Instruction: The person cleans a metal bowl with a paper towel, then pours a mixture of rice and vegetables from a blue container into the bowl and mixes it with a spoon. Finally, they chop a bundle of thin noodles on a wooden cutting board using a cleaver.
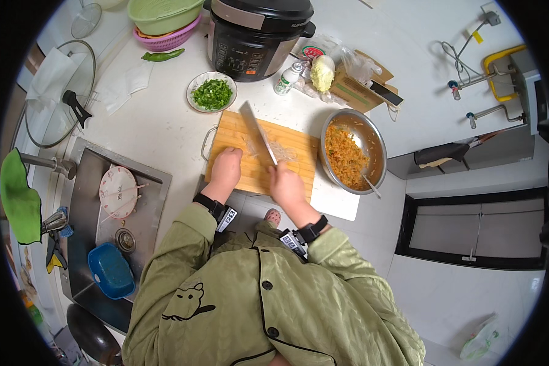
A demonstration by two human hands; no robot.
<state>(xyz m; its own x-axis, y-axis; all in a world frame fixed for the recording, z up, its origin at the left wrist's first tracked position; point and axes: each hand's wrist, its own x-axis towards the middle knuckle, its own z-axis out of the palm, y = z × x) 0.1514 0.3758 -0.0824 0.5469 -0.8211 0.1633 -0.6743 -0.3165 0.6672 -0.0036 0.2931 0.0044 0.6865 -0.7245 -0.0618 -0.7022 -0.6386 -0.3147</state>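
My right hand (pixel 287 185) grips the handle of a broad-bladed kitchen knife (pixel 258 132). The blade points away from me and to the left, over a wooden cutting board (pixel 302 144). Beneath and beside it lie thin translucent noodle strands (pixel 281 152), partly covered by the blade. Curled into a fist, my left hand (pixel 226 168) is at the board's left side, apart from the knife; nothing shows in its fingers. Right of the board stands a steel bowl (pixel 379 137) of orange-brown chopped filling (pixel 343 151) with a spoon (pixel 371 186) in it. Behind the board is a bowl of chopped greens (pixel 212 94).
A black electric pressure cooker (pixel 256 41) stands at the back. Near it are a white bottle (pixel 287 78), a cabbage (pixel 322 75) and a cardboard box (pixel 352 89). A green pepper (pixel 163 55) lies left. The sink (pixel 158 196) holds a plate (pixel 119 185) and blue basin (pixel 112 270).
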